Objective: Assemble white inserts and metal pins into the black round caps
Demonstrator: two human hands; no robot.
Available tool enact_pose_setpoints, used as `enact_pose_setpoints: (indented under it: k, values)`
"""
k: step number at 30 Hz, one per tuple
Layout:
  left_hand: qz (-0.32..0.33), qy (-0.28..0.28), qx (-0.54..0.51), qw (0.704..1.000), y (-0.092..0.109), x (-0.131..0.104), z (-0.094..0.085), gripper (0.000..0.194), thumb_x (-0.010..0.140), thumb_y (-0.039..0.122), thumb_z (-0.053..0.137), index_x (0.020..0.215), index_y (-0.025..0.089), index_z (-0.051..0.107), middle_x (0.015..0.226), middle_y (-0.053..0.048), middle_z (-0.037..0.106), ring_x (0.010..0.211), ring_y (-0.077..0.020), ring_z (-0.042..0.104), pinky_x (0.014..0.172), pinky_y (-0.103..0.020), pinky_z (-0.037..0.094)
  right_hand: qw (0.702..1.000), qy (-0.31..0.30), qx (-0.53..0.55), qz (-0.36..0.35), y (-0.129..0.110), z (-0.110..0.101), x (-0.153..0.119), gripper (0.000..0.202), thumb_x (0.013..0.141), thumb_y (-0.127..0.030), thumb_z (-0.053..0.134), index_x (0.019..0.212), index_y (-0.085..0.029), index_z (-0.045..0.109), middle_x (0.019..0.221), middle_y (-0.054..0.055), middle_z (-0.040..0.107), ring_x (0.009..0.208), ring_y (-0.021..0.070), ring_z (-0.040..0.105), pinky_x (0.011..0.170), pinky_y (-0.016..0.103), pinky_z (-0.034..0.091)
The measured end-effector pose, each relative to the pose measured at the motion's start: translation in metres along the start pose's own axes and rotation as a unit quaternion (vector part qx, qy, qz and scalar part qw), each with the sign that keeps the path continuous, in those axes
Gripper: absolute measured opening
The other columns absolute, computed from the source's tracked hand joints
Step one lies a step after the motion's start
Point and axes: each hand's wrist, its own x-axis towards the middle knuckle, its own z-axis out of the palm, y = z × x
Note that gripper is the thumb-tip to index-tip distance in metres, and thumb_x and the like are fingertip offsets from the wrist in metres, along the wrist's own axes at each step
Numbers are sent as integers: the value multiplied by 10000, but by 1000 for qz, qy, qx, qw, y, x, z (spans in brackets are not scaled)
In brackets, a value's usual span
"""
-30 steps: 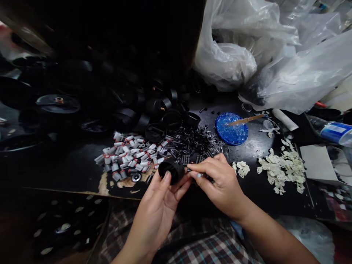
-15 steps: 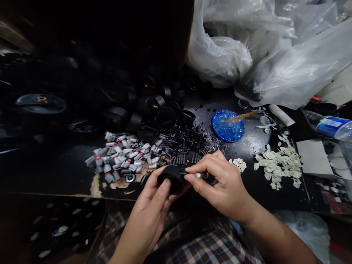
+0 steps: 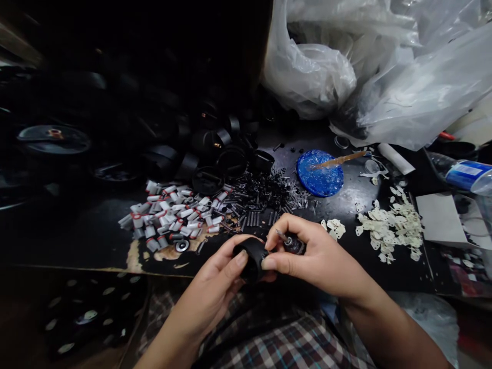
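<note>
My left hand point(image 3: 221, 271) is wrapped round a black ring-shaped part point(image 3: 251, 259), its thumb on the rim and the opening tilted toward me. My right hand point(image 3: 307, 256) is closed, with a dark-handled screwdriver point(image 3: 292, 243) tucked in the palm, metal tip pointing up and left. Its thumb and forefinger meet at the right side of the black part, on a small dark piece mostly hidden by the fingertips. Behind the hands lie grey-white tubes with red bands point(image 3: 172, 215) and a heap of small springs and black pieces point(image 3: 261, 195).
A blue round lid point(image 3: 321, 174) with a brown stick point(image 3: 338, 161) lies beyond my right hand. Cream flat pieces point(image 3: 388, 225) are piled to the right, near a white box point(image 3: 440, 218) and a bottle point(image 3: 469, 176). Plastic bags point(image 3: 415, 97) fill the back right; black round parts point(image 3: 230, 161) sit behind.
The black part has shifted slightly right and turned in my left hand. The screwdriver tip now points up and left, and my right fingertips press nearer to the part's side.
</note>
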Motion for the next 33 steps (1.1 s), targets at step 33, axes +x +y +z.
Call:
enact_pose_setpoints:
  k: [33]
  values:
    - [299,120,248,914,-2,-20,-11,142,778,363,720,917,382,731,946,17,741,1038,-257,635,1048,-387,400,974,-171,95,111,6,-16,-19,212,938,-366,511,999,-196,622,824,-2,689,482,73,496,481,212,410]
